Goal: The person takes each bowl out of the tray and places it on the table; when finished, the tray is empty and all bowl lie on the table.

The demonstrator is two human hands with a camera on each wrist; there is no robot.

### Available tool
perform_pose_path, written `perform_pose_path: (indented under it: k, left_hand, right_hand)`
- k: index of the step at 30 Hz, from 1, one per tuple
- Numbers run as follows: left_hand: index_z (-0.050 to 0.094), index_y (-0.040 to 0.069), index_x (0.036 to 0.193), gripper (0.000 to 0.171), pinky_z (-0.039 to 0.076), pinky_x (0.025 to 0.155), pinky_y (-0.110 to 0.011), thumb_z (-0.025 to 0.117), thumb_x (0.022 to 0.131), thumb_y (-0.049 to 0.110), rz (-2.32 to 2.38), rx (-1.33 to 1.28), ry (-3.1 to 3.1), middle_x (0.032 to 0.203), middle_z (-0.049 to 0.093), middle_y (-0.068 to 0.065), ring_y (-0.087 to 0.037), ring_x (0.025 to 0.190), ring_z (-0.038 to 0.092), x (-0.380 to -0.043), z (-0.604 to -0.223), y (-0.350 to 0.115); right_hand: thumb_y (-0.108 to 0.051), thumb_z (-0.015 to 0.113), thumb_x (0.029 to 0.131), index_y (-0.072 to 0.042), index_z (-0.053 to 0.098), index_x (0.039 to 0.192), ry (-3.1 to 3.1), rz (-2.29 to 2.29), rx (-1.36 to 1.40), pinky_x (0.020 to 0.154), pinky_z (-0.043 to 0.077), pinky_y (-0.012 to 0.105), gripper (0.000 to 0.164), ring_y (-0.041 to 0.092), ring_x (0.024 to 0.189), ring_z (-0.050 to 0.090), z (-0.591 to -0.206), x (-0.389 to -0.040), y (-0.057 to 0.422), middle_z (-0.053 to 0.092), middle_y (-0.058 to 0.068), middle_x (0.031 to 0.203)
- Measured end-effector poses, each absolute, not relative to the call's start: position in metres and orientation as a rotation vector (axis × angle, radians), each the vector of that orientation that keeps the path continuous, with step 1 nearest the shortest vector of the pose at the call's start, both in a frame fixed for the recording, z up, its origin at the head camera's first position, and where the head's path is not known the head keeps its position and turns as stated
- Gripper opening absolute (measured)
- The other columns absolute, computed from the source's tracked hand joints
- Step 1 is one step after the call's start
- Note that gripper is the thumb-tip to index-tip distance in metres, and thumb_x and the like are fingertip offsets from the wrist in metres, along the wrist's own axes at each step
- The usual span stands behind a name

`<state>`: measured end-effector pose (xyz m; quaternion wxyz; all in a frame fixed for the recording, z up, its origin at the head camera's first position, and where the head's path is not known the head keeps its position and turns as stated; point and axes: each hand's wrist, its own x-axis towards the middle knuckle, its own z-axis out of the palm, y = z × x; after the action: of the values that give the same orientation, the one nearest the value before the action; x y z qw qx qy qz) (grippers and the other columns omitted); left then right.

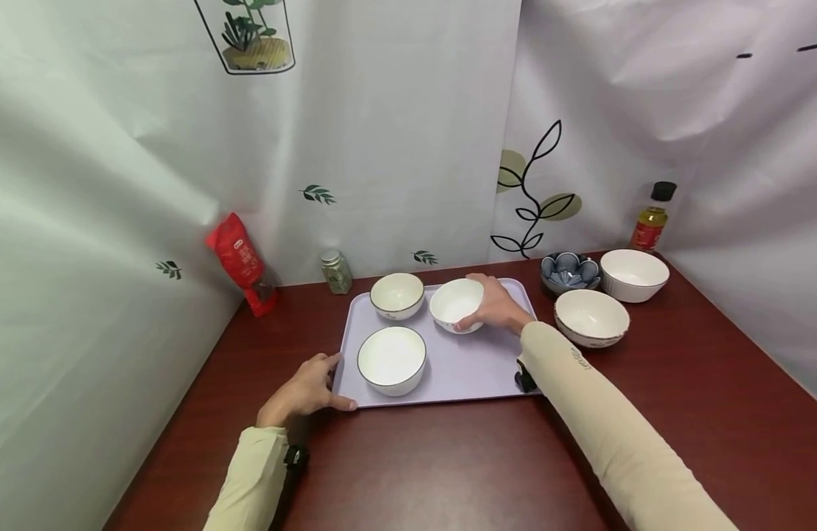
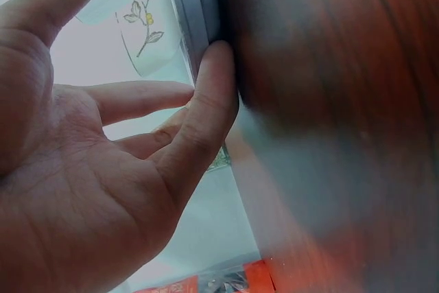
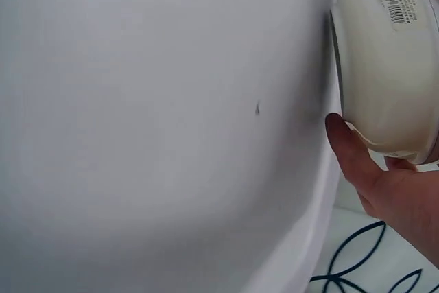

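Note:
A pale lilac tray [image 1: 475, 369] lies on the table. My left hand [image 1: 310, 386] is at its front left corner, fingertips against the left side and thumb along the front edge. Near the tray's back, my right hand [image 1: 495, 302] grips a white bowl [image 1: 453, 301] across its rim, thumb on the near side. The right wrist view shows a barcode label on this bowl [image 3: 391, 66], with fingertips [image 3: 337, 128] at its edge. A larger white bowl [image 1: 391, 358] stands at the tray's front left, and a dark-rimmed cream bowl [image 1: 397, 293] behind it.
Right of the tray stand a white bowl [image 1: 590, 316], a blue flower-shaped bowl [image 1: 568, 271] and a ribbed white bowl [image 1: 634, 274]. An oil bottle [image 1: 649, 221] is behind them. At the back left are a small jar [image 1: 336, 273] and a red packet [image 1: 239, 254], before a curtain [image 1: 395, 147].

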<state>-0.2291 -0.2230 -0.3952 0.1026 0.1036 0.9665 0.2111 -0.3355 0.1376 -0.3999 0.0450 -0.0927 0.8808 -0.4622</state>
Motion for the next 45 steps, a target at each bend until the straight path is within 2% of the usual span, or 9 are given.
perform_pose_path:
  k: [5, 10, 17, 20, 25, 27, 37, 45]
  left_hand:
    - [0.043, -0.012, 0.144, 0.103, 0.052, 0.086, -0.041, 0.095, 0.065, 0.028, 0.605, 0.318, 2.855, 0.110, 0.057, -0.020, -0.023, 0.092, 0.059, -0.229, -0.395, -0.224]
    - [0.043, -0.013, 0.144, 0.103, 0.052, 0.086, -0.041, 0.095, 0.065, 0.028, 0.603, 0.329, 2.852, 0.111, 0.057, -0.021, -0.024, 0.092, 0.060, -0.229, -0.395, -0.224]
    - [0.044, -0.014, 0.143, 0.102, 0.053, 0.085, -0.040, 0.095, 0.065, 0.027, 0.622, 0.326, 2.849, 0.111, 0.057, -0.021, -0.024, 0.092, 0.059, -0.228, -0.395, -0.224]
    - [0.044, -0.014, 0.143, 0.102, 0.053, 0.085, -0.041, 0.095, 0.065, 0.027, 0.624, 0.335, 2.852, 0.110, 0.057, -0.020, -0.024, 0.092, 0.059, -0.227, -0.395, -0.225]
    - [0.044, -0.012, 0.144, 0.102, 0.052, 0.085, -0.041, 0.095, 0.065, 0.026, 0.640, 0.322, 2.847, 0.111, 0.056, -0.021, -0.023, 0.092, 0.058, -0.229, -0.396, -0.226]
    - [0.044, -0.011, 0.145, 0.103, 0.052, 0.085, -0.040, 0.095, 0.065, 0.026, 0.645, 0.320, 2.844, 0.111, 0.056, -0.021, -0.023, 0.092, 0.057, -0.229, -0.396, -0.225]
    - [0.044, -0.009, 0.146, 0.103, 0.051, 0.086, -0.040, 0.095, 0.064, 0.028, 0.656, 0.315, 2.842, 0.111, 0.056, -0.020, -0.024, 0.094, 0.056, -0.229, -0.399, -0.226]
    - [0.043, -0.008, 0.147, 0.104, 0.051, 0.089, -0.042, 0.095, 0.065, 0.029, 0.643, 0.306, 2.835, 0.115, 0.056, -0.021, -0.025, 0.097, 0.055, -0.232, -0.398, -0.226]
  right_hand:
    - [-0.021, 0.097, 0.055, -0.010, 0.039, 0.151, 2.696, -1.442, -0.402, 0.113, 0.037, 0.053, 0.113, 0.035, 0.130, 0.046, -0.387, -0.316, 0.146, 0.045, 0.018, 0.145]
    - [-0.025, 0.098, 0.052, -0.012, 0.039, 0.151, 2.727, -1.429, -0.454, 0.110, 0.038, 0.054, 0.115, 0.035, 0.131, 0.045, -0.373, -0.292, 0.159, 0.043, 0.016, 0.149]
    - [-0.027, 0.098, 0.051, -0.008, 0.042, 0.148, 2.778, -1.396, -0.617, 0.106, 0.040, 0.052, 0.115, 0.034, 0.125, 0.051, -0.367, -0.256, 0.188, 0.048, 0.016, 0.145]
    - [-0.029, 0.098, 0.053, -0.008, 0.041, 0.148, 2.789, -1.353, -0.667, 0.103, 0.041, 0.045, 0.113, 0.030, 0.122, 0.052, -0.368, -0.240, 0.206, 0.051, 0.015, 0.141]
    - [-0.028, 0.097, 0.057, -0.011, 0.045, 0.146, 2.795, -1.334, -0.677, 0.094, 0.044, 0.023, 0.105, 0.007, 0.114, 0.051, -0.374, -0.222, 0.243, 0.056, 0.011, 0.136]
    - [-0.024, 0.097, 0.057, -0.012, 0.045, 0.146, 2.785, -1.350, -0.689, 0.090, 0.044, 0.018, 0.103, 0.000, 0.112, 0.048, -0.374, -0.216, 0.258, 0.056, 0.009, 0.135]
    - [-0.013, 0.095, 0.050, -0.020, 0.046, 0.148, 2.853, -1.231, -0.780, 0.083, 0.043, 0.017, 0.109, -0.004, 0.109, 0.049, -0.373, -0.187, 0.326, 0.054, -0.017, 0.128]
    - [-0.008, 0.094, 0.048, -0.012, 0.046, 0.146, 2.897, -1.164, -0.763, 0.081, 0.038, 0.010, 0.109, -0.005, 0.106, 0.050, -0.385, -0.175, 0.376, 0.056, -0.018, 0.129]
